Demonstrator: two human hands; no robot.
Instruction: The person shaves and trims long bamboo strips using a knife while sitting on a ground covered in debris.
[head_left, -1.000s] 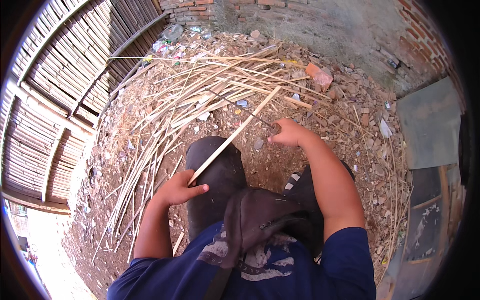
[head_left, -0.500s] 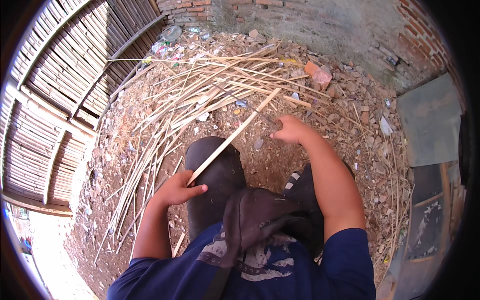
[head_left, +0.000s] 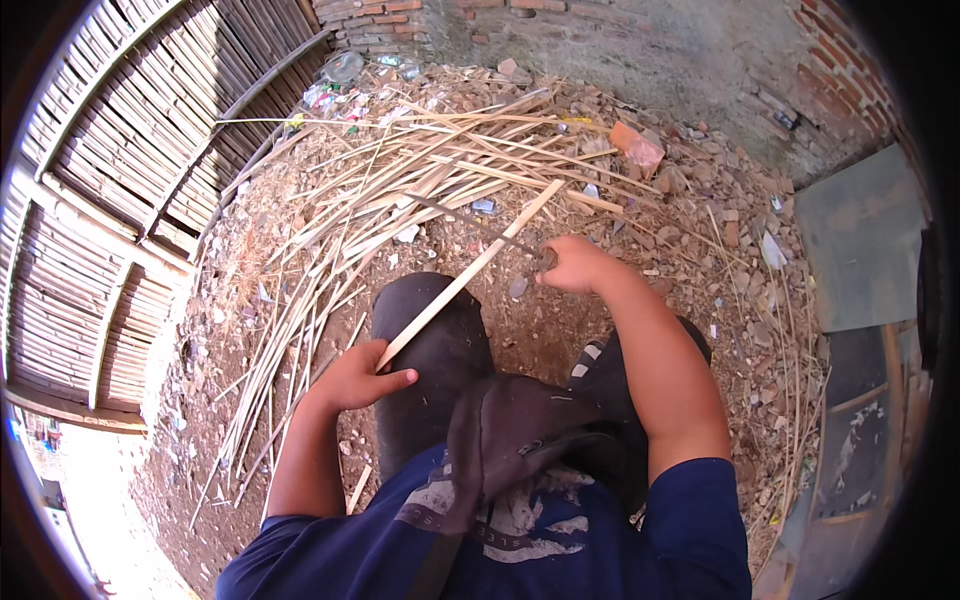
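Observation:
My left hand is closed round the near end of a pale bamboo strip, next to my left knee. The strip slants away to the right, over the knee and above the ground. My right hand grips the handle of a long, thin, dark-bladed knife. Its blade points away to the left and crosses the strip toward its far end. Whether the edge bites into the strip cannot be made out.
Beyond my knees lies a loose heap of cut bamboo strips on rubble-strewn dirt. A bamboo-slat wall stands at left, a brick wall at the back. An orange brick chunk and a grey panel are at right.
My right hand and the knife have shifted slightly left and nearer to me, so the blade crosses the strip a little lower. My left hand has barely moved.

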